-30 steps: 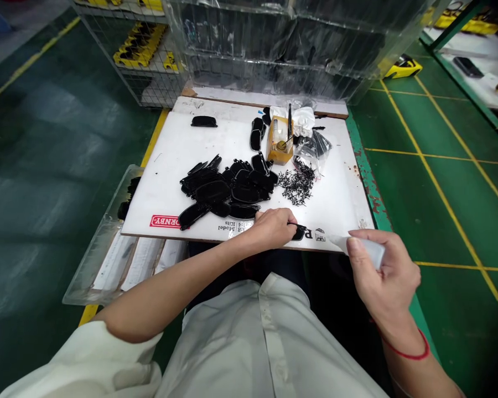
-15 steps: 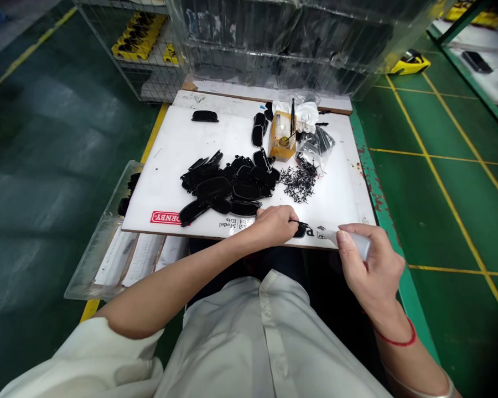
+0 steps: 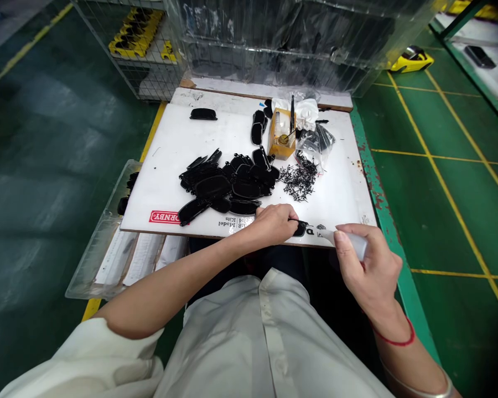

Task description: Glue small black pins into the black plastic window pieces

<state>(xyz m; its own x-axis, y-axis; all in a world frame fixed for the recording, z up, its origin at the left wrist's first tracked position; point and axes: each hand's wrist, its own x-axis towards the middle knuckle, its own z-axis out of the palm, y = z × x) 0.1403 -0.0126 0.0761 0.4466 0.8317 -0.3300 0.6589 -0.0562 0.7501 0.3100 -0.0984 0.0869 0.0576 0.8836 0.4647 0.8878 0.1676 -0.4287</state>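
Note:
My left hand [image 3: 274, 223] is closed, pinching a small black plastic part [image 3: 299, 228] against the near edge of the white board [image 3: 182, 143]. My right hand [image 3: 367, 271] is wrapped round a small white squeeze tube [image 3: 351, 241], its tip pointing left toward the black part and a short way from it. A heap of black oval plastic parts [image 3: 228, 185] lies just beyond my left hand. A scatter of tiny black pins [image 3: 299, 179] lies to the right of the heap.
A yellow pot with a brush [image 3: 283, 135], a clear bag [image 3: 313, 141] and white cloth [image 3: 307, 110] stand at the board's far side. A lone black part [image 3: 203, 114] lies far left. A clear tray [image 3: 108, 243] sits below the board's left edge. Wire racks and plastic-wrapped bins stand behind.
My right hand has moved left and slightly up with the tube, bringing its tip closer to the black part. My left hand has stayed in place.

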